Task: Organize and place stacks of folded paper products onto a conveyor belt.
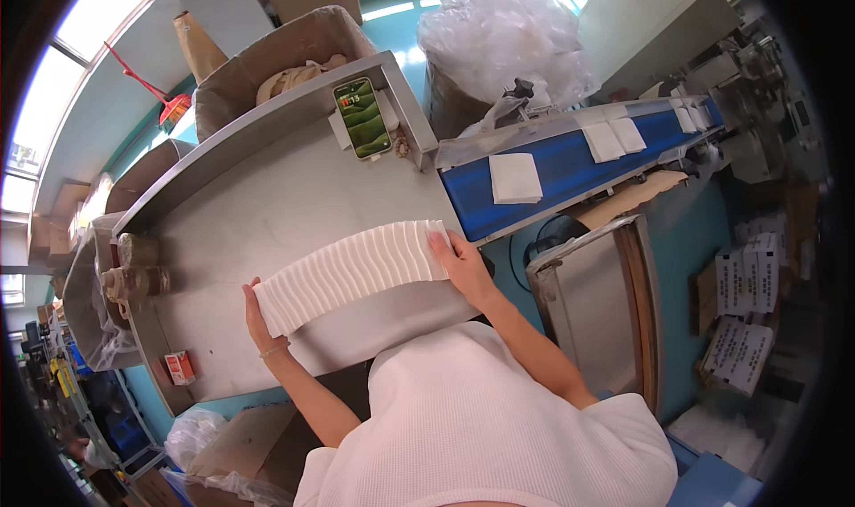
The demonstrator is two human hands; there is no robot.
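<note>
A long row of folded white paper napkins (pixel 356 271) stands on edge, bowed slightly, over the near part of the steel table (pixel 232 213). My left hand (pixel 261 318) presses against its left end, fingers along the outer side. Around the right end my right hand (pixel 461 265) is closed, with the thumb on the last napkins. The row is held between both hands. Just beyond my right hand, a blue conveyor belt (pixel 557 182) carries a flat white napkin pile (pixel 515 178) near its end, with more napkins (pixel 614 138) farther up.
A phone (pixel 362 120) lies at the table's far right corner beside a beaded string (pixel 403 146). Glass jars (pixel 138 283) and a small red-and-white carton (pixel 179 368) sit along the left edge. Behind the raised rim is a large cardboard box (pixel 294 48). A framed panel (pixel 592 302) leans at right.
</note>
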